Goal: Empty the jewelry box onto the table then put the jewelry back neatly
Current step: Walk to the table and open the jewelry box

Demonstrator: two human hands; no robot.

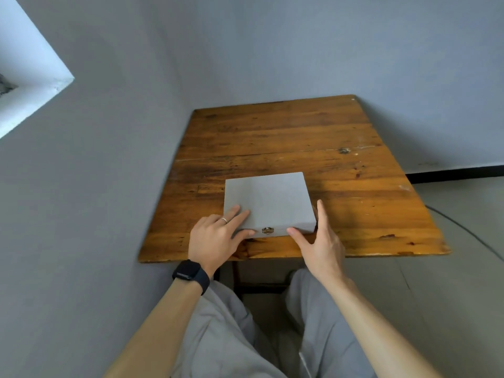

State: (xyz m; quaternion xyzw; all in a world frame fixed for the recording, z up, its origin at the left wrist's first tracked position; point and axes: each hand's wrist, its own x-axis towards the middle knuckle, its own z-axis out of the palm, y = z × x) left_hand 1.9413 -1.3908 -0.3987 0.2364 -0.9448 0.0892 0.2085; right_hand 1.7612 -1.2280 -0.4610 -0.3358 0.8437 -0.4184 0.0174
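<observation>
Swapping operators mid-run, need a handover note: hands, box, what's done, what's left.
Left hand: open, fingers flat on the lid's near left corner, thumb at the front face.
Right hand: open, thumb on the front face right of the clasp, fingers along the right side.
Jewelry box: closed, near the front edge of the table, clasp facing the person.
Done: nothing; no jewelry is out.
Left: open the box, empty it, put the jewelry back neatly.

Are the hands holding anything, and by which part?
Only the closed grey box, resting on the table, not lifted. The left hand lies flat on the lid's front-left corner; the right hand brackets the front-right corner, thumb on the front face.
</observation>
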